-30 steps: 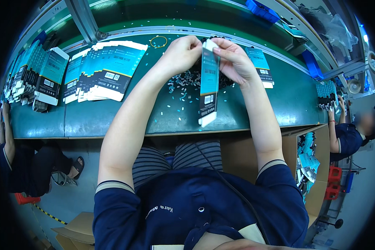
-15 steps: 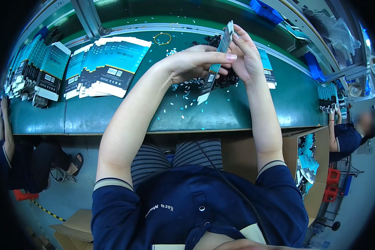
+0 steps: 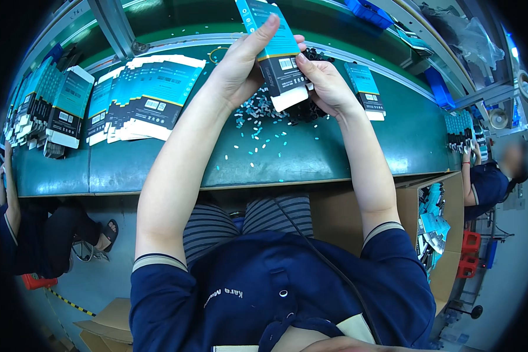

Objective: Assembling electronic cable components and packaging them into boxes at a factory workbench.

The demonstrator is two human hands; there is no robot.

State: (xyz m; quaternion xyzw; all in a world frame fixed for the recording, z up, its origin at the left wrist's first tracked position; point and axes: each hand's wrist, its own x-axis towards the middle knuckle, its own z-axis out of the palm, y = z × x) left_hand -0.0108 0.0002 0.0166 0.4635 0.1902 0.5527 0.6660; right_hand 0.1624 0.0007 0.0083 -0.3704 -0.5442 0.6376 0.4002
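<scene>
Above the green table I hold a teal and black flat carton (image 3: 276, 50) with a white end flap pointing toward me. My left hand (image 3: 243, 67) grips its left edge, the thumb lying across the face. At the lower right edge, my right hand (image 3: 328, 85) pinches it between thumb and fingers. Beneath the hands lie a heap of small black parts (image 3: 305, 111) and many scattered white and teal bits (image 3: 255, 114). Another similar carton (image 3: 362, 85) rests on the table just right of my right hand.
A fanned stack of cartons (image 3: 144, 97) lies to the left, with more cartons (image 3: 64, 105) beyond it. A cardboard box (image 3: 443, 258) holding cartons stands at my right. Blue bins (image 3: 369, 13) sit at the back. Co-workers' hands (image 3: 472, 155) show at both sides.
The carton has turned from edge-on to face-on and moved left. My left hand has shifted up its left side; my right hand has come down to its lower right edge.
</scene>
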